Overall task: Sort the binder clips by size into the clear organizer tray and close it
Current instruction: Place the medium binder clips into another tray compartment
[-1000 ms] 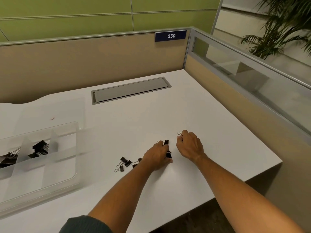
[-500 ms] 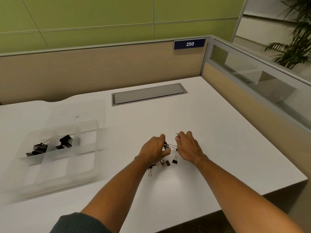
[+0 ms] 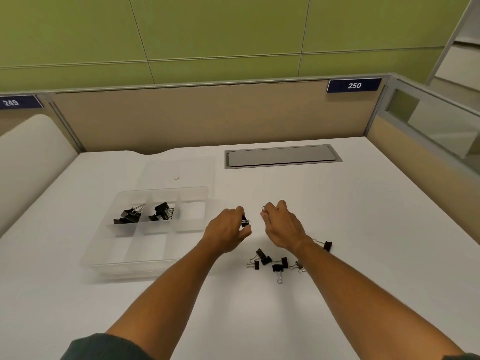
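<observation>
- Left hand (image 3: 228,233) pinched on a black binder clip (image 3: 245,221) above the worktop (image 3: 363,229).
- Right hand (image 3: 281,226) curled round a clip's wire loop (image 3: 264,209).
- Loose clips (image 3: 270,262) near the wrists; clear organizer tray (image 3: 145,266) at left, open.

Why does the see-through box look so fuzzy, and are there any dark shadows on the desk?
In the head view, the clear organizer tray looks smeared along its near edge, probably motion blur plus clear plastic. The lighting is soft and even, so the desk shows only faint shadows under the loose binder clips. The left hand and right hand look fairly sharp.
</observation>
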A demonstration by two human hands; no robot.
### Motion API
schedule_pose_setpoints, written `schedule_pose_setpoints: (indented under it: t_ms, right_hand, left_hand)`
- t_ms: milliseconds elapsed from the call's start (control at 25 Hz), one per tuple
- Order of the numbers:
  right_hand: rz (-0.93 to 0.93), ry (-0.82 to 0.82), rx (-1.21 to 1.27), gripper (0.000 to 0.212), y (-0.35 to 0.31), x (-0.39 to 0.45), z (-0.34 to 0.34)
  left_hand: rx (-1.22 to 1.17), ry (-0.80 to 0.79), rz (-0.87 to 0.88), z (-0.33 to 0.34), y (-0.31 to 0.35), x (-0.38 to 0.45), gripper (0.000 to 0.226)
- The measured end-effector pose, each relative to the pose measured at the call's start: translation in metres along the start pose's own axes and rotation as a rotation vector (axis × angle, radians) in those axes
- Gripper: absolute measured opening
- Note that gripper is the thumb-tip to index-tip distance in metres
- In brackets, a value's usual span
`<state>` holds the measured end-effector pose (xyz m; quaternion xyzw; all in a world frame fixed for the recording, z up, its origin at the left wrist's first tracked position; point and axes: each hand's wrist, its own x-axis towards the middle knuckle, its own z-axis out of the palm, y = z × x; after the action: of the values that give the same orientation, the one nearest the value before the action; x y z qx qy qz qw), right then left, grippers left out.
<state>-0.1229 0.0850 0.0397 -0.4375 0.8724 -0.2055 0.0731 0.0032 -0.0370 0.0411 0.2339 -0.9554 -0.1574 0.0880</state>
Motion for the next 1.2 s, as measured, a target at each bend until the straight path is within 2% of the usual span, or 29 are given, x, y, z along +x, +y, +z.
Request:
schedule_pose_setpoints:
  t_ms: [320, 560, 680, 960, 1200]
  right_hand:
    - [-0.028, -0.028, 0.012, 0.031, -0.08, 0.037, 0.034]
    - [0.018, -0.01, 0.001, 0.029, -0.101, 0.052, 0.056]
    - [0.05, 0.012, 0.002, 0.028, -0.105, 0.057, 0.062]
    - [0.081, 0.08, -0.014, 0.026, -0.097, 0.065, 0.07]
    - [0.096, 0.082, -0.005, 0.027, -0.102, 0.075, 0.075]
  left_hand:
    - [0.066, 0.037, -0.078, -0.037, -0.088, -0.007, 0.035]
    - [0.104, 0.026, -0.121, -0.047, -0.15, 0.0, 0.036]
    - [0.176, 0.031, -0.078, -0.044, -0.164, 0.013, 0.039]
    - [0.289, -0.067, 0.037, -0.029, -0.175, 0.044, 0.045]
    - [0.268, -0.143, 0.091, -0.025, -0.177, 0.054, 0.058]
